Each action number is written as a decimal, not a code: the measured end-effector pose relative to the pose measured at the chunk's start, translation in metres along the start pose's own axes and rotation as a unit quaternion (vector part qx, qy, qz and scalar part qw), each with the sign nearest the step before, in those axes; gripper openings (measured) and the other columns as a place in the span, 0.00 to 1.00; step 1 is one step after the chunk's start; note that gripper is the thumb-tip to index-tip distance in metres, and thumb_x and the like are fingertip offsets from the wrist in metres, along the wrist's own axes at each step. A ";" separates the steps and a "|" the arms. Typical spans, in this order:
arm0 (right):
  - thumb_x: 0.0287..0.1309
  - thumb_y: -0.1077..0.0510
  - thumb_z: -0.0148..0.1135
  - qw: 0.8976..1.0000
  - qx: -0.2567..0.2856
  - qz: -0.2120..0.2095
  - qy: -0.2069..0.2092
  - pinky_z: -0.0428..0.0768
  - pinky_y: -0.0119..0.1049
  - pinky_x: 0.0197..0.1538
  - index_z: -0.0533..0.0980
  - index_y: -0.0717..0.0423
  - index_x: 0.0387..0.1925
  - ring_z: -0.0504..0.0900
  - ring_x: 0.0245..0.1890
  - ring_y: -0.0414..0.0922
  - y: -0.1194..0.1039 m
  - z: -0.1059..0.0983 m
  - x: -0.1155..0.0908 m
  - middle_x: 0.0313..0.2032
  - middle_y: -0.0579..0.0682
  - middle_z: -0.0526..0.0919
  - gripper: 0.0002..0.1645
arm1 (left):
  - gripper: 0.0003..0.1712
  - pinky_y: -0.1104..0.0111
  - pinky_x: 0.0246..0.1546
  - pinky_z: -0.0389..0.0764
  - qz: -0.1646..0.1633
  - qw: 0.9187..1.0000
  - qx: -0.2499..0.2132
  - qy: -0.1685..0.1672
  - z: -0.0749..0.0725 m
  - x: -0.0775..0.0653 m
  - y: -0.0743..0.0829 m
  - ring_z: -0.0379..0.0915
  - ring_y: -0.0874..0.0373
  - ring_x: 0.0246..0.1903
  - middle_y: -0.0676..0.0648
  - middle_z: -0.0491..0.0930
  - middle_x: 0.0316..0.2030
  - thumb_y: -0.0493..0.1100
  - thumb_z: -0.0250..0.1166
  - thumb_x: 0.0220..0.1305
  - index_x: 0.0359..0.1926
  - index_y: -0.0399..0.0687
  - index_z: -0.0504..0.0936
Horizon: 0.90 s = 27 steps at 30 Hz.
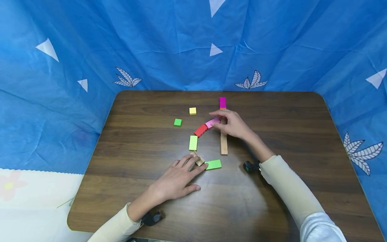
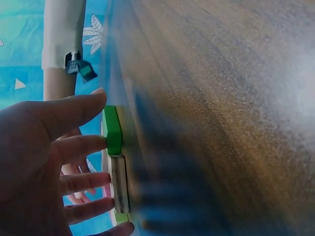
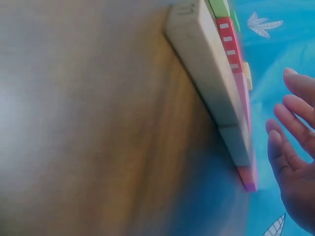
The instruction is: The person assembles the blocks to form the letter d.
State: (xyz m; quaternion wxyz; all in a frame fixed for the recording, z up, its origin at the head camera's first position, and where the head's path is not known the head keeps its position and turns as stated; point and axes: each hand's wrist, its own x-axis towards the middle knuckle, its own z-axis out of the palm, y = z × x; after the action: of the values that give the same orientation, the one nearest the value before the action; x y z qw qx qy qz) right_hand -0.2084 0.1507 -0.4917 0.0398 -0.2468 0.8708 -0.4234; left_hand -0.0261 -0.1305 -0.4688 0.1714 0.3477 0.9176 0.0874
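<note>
Wooden blocks on the table form a curved row beside a straight one. My left hand (image 1: 179, 179) lies low with spread, straight fingers, their tips at a plain wooden block (image 1: 198, 161) and a green block (image 1: 213, 164). Up the curve follow a light green block (image 1: 193, 143), a red block (image 1: 201, 130) and a pink block (image 1: 211, 123). My right hand (image 1: 234, 125) hovers by the pink block, fingers loosely bent with a gap before the thumb. It partly covers the straight row, where a long plain block (image 1: 224, 145) and a magenta block (image 1: 222, 102) show.
A small yellow block (image 1: 192, 111) and a small green block (image 1: 177, 122) lie apart, left of the rows. Blue cloth (image 1: 181, 43) hangs behind the brown table (image 1: 145, 141). A dark wrist camera (image 1: 251, 167) sits beneath the right forearm, close over the tabletop.
</note>
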 end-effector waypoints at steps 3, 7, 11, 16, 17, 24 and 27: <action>0.67 0.56 0.75 1.000 0.000 -0.012 -0.004 0.75 0.41 0.43 0.83 0.57 0.65 0.79 0.42 0.56 -0.001 0.002 0.014 0.55 0.59 0.87 0.26 | 0.46 0.41 0.75 0.69 -0.003 1.000 0.002 -0.002 0.000 0.000 0.000 0.50 0.45 0.84 0.49 0.59 0.84 0.69 0.63 0.74 0.86 0.71 0.57; 0.67 0.51 0.76 1.000 -0.013 -0.007 -0.018 0.80 0.41 0.46 0.83 0.55 0.65 0.82 0.48 0.54 -0.002 0.005 0.031 0.58 0.55 0.88 0.28 | 0.45 0.41 0.74 0.70 -0.003 1.000 0.002 -0.004 -0.001 0.001 -0.001 0.51 0.45 0.84 0.50 0.59 0.83 0.68 0.64 0.75 0.85 0.72 0.57; 0.68 0.51 0.75 0.999 -0.009 0.009 -0.042 0.84 0.48 0.55 0.83 0.55 0.66 0.83 0.56 0.53 -0.005 0.009 0.047 0.61 0.54 0.87 0.28 | 0.44 0.41 0.74 0.72 -0.002 1.000 0.004 -0.002 -0.001 0.001 -0.002 0.51 0.46 0.84 0.50 0.60 0.83 0.68 0.64 0.75 0.85 0.73 0.58; 0.68 0.51 0.74 0.998 -0.007 0.024 -0.060 0.83 0.51 0.61 0.82 0.56 0.66 0.84 0.57 0.54 -0.005 0.015 0.066 0.63 0.55 0.86 0.28 | 0.44 0.41 0.74 0.72 -0.002 1.000 0.000 -0.003 -0.001 0.002 -0.003 0.52 0.45 0.84 0.50 0.61 0.83 0.67 0.64 0.75 0.85 0.74 0.58; 0.68 0.51 0.74 0.998 -0.008 0.027 -0.062 0.83 0.51 0.62 0.82 0.56 0.66 0.84 0.57 0.54 -0.005 0.016 0.069 0.63 0.55 0.86 0.28 | 0.44 0.40 0.74 0.72 -0.002 1.000 -0.002 -0.003 -0.001 0.002 -0.003 0.52 0.45 0.84 0.50 0.61 0.82 0.67 0.64 0.75 0.85 0.74 0.58; 0.67 0.53 0.75 0.996 -0.008 0.054 -0.077 0.82 0.50 0.66 0.81 0.55 0.67 0.84 0.61 0.54 -0.002 0.029 0.091 0.65 0.55 0.84 0.29 | 0.43 0.42 0.71 0.75 0.006 1.000 -0.010 0.003 -0.001 0.004 -0.006 0.55 0.47 0.82 0.50 0.64 0.80 0.65 0.66 0.75 0.84 0.73 0.61; 0.67 0.53 0.75 0.994 -0.007 0.066 -0.083 0.81 0.50 0.68 0.81 0.54 0.68 0.84 0.63 0.54 -0.001 0.033 0.097 0.67 0.54 0.83 0.30 | 0.42 0.44 0.70 0.76 0.011 1.000 -0.011 0.004 -0.002 0.005 -0.008 0.55 0.48 0.81 0.51 0.65 0.79 0.64 0.66 0.75 0.84 0.73 0.61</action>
State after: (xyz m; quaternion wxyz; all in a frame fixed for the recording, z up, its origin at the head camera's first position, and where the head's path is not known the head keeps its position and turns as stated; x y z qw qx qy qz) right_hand -0.2835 0.0814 -0.4985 0.1382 -0.2234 0.8818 -0.3916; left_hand -0.0355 -0.1330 -0.4705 0.1708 0.3551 0.9136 0.1008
